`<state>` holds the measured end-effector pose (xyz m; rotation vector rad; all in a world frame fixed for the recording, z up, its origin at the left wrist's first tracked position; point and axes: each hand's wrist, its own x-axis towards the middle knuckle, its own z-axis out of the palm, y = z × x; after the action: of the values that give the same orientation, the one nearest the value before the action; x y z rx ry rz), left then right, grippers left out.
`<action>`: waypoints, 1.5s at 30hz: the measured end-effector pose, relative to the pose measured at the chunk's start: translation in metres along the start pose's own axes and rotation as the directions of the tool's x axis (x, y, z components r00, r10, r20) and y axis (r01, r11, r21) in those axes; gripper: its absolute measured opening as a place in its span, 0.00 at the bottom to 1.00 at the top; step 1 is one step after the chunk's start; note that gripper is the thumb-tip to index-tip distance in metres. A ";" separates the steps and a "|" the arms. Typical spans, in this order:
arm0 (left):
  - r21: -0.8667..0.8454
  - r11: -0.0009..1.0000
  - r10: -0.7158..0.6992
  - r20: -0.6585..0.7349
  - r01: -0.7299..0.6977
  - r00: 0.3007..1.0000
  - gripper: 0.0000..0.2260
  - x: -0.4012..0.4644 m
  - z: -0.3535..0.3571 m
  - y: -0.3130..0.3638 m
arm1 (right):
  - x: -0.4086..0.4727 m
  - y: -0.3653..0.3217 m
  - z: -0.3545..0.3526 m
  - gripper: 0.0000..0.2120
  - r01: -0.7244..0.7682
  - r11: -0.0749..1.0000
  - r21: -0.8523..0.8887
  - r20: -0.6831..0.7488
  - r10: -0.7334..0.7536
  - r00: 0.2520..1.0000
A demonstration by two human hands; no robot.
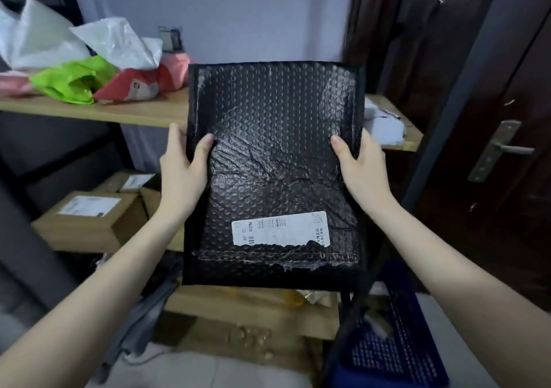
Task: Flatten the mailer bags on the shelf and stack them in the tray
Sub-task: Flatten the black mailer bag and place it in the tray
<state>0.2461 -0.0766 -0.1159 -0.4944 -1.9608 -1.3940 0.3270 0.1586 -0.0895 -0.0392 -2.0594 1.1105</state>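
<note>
The person held a black mailer (272, 173) up in the air with both hands, in front of the shelf (143, 110). It was not lying on the shelf or in the tray (396, 352). The blue tray sat low down on the right, near the person.

The mailer looked light. It was made of bubbly plastic, so it was probably soft and bendy, not stiff. It looked wrinkled in the middle and had a white label (280, 228) near the bottom. The smooth skin might be a bit slippery. It did not look like it could break. The two side edges looked like the best places to hold it, so it would stay flat and not fold.

The left hand (182, 173) pinched the left edge. Its thumb lay on the front and one fingertip peeked out past the edge. The other fingers were hidden behind. The right hand (362, 170) pinched the right edge the same way, thumb on the front and fingers hidden behind. So the mailer sat between thumb and fingers on each side.

More bags (89, 59), white, green and pink, lay crumpled on the far left of the shelf.
</note>
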 end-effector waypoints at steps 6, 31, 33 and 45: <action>0.133 0.978 -0.175 0.085 0.163 0.981 0.13 -0.065 0.000 -0.033 | -0.054 0.042 0.009 0.12 -0.117 0.993 -0.012 0.122 0.117 0.986; 0.214 0.755 -0.615 0.561 0.620 0.555 0.16 -0.100 0.173 -0.180 | -0.053 0.228 0.034 0.42 -0.674 0.728 -0.125 0.183 0.685 0.706; 0.287 0.769 -0.621 0.545 0.571 0.563 0.15 -0.093 0.195 -0.194 | -0.049 0.242 0.045 0.44 -0.571 0.763 -0.303 0.204 0.637 0.744; 0.543 0.822 -0.314 0.683 -0.171 0.659 0.21 -0.108 0.237 -0.222 | -0.076 0.299 0.100 0.34 -0.109 0.664 -0.740 0.533 0.677 0.508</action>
<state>0.1068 0.0731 -0.3903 -0.7857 -2.9617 -0.5435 0.2208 0.2463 -0.3829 -0.5225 -3.3366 0.6486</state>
